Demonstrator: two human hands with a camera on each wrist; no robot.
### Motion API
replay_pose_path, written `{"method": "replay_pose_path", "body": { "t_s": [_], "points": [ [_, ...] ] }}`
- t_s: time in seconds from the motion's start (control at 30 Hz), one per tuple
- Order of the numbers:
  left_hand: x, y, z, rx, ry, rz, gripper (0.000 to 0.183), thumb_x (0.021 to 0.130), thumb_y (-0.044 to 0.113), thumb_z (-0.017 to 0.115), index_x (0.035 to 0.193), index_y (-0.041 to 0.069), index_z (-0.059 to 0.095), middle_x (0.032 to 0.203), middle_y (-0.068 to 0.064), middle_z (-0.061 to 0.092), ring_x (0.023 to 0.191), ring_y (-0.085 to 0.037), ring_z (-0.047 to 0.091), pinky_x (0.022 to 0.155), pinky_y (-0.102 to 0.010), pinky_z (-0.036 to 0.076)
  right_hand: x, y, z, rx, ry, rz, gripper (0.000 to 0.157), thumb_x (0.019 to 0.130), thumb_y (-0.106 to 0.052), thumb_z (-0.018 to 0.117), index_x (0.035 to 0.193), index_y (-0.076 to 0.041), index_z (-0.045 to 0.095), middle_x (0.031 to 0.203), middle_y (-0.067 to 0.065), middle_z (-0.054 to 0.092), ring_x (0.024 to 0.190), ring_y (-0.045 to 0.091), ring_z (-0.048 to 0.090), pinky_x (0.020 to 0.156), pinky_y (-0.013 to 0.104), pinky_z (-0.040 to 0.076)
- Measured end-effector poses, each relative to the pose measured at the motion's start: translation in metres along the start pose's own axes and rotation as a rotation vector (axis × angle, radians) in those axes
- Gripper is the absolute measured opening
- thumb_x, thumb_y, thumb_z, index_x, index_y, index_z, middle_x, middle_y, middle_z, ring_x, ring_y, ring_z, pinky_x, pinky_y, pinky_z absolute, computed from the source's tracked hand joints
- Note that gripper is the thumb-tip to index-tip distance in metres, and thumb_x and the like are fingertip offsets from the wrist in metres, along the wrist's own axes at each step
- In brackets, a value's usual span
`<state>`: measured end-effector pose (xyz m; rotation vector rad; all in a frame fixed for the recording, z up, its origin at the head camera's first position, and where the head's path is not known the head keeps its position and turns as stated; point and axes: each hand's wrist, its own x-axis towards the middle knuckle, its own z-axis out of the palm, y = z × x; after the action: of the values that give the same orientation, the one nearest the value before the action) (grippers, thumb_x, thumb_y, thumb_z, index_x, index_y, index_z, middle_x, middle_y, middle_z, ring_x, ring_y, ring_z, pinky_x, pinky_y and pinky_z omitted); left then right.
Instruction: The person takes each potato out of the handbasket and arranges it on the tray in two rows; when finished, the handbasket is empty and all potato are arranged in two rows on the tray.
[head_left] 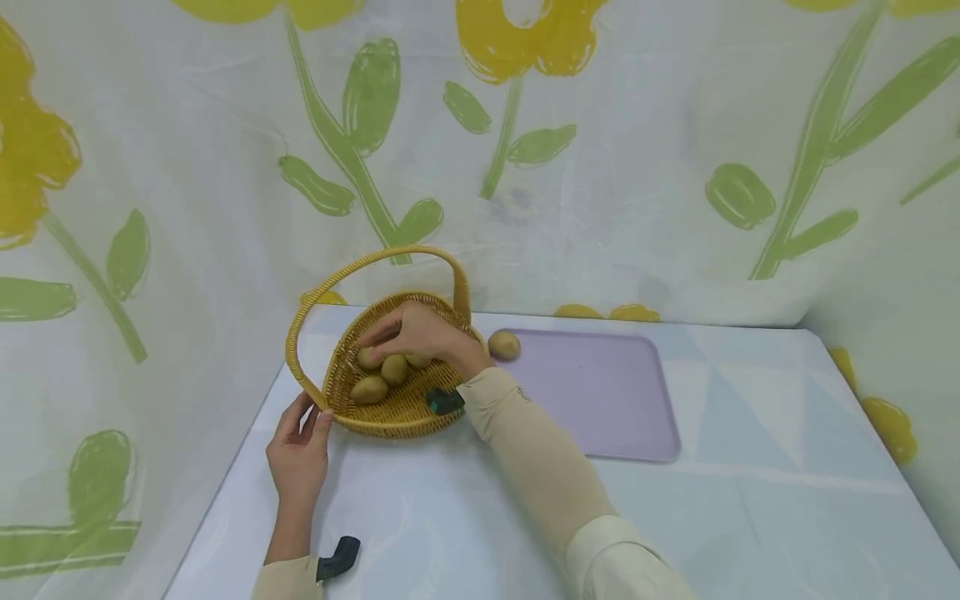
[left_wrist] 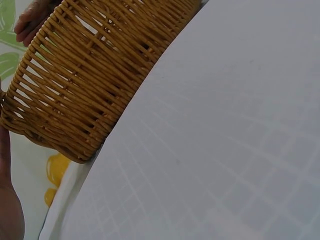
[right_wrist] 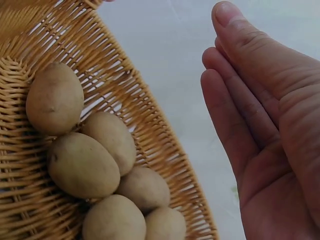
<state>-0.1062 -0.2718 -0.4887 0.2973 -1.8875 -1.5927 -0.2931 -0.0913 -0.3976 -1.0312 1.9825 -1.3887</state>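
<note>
A yellow wicker basket (head_left: 390, 429) with a tall arched handle (head_left: 300, 333) stands on the table, and several potatoes (right_wrist: 84, 165) lie in it. My left hand (head_left: 298, 454) holds the basket's near left rim by the foot of the handle, thumb in front; in the left wrist view only part of that hand (left_wrist: 9, 200) shows at the edge. Over the basket is my right hand (head_left: 420, 331), overlapping the potatoes in the head view. The right wrist view shows this hand (right_wrist: 265, 130) with fingers extended and nothing in its grasp, apart from the potatoes.
A flat lilac tray (head_left: 600, 392) lies right of the basket, with a single potato (head_left: 504, 344) at its far left corner. Flower-patterned cloth (head_left: 637, 167) hangs behind and at both sides of the pale table (head_left: 750, 517).
</note>
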Motion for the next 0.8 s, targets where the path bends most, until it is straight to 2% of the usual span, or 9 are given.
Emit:
{"method": "replay_pose_path", "body": {
  "t_s": [0.13, 0.4, 0.5, 0.67, 0.8],
  "points": [
    [0.001, 0.000, -0.001, 0.001, -0.006, 0.009, 0.046, 0.091, -0.012, 0.067, 0.136, -0.005, 0.060, 0.129, 0.007, 0.063, 0.123, -0.001, 0.059, 0.106, -0.013, 0.052, 0.005, 0.002, 0.006, 0.006, 0.007, -0.007, 0.028, 0.085, -0.018, 0.084, 0.112, -0.009, 0.080, 0.113, 0.007, 0.078, 0.094, 0.000, 0.072, 0.088, 0.016, 0.062],
    [-0.002, -0.001, 0.002, 0.007, 0.000, -0.031, 0.046, 0.092, -0.009, 0.068, 0.137, -0.003, 0.060, 0.130, 0.007, 0.062, 0.124, 0.000, 0.058, 0.107, -0.014, 0.051, 0.011, 0.012, 0.011, -0.020, 0.019, -0.008, 0.029, 0.085, -0.020, 0.085, 0.111, -0.009, 0.080, 0.104, -0.004, 0.080, 0.093, -0.001, 0.071, 0.087, 0.016, 0.061],
    [-0.002, -0.001, 0.003, 0.024, -0.003, -0.034, 0.047, 0.092, -0.008, 0.068, 0.138, -0.004, 0.059, 0.130, 0.005, 0.062, 0.124, 0.001, 0.057, 0.107, -0.014, 0.051, 0.011, 0.013, 0.011, -0.051, 0.033, 0.013, 0.029, 0.084, -0.024, 0.085, 0.111, -0.013, 0.080, 0.102, -0.009, 0.080, 0.093, -0.002, 0.071, 0.089, 0.015, 0.060],
    [-0.001, 0.000, 0.003, 0.042, -0.001, -0.023, 0.047, 0.092, -0.010, 0.068, 0.138, -0.005, 0.059, 0.126, 0.012, 0.062, 0.123, 0.002, 0.058, 0.106, -0.013, 0.051, 0.013, 0.017, 0.014, -0.129, 0.038, 0.078, 0.028, 0.083, -0.033, 0.086, 0.109, -0.026, 0.081, 0.099, -0.022, 0.077, 0.093, -0.008, 0.069, 0.099, 0.013, 0.053],
    [-0.002, -0.001, 0.001, 0.065, -0.007, -0.005, 0.048, 0.091, -0.009, 0.068, 0.138, -0.004, 0.059, 0.125, 0.017, 0.061, 0.123, 0.003, 0.057, 0.107, -0.015, 0.051, 0.015, 0.021, 0.017, -0.154, 0.051, 0.085, 0.028, 0.082, -0.035, 0.087, 0.109, -0.030, 0.081, 0.099, -0.023, 0.077, 0.093, -0.010, 0.068, 0.102, 0.013, 0.051]
  ]
}}
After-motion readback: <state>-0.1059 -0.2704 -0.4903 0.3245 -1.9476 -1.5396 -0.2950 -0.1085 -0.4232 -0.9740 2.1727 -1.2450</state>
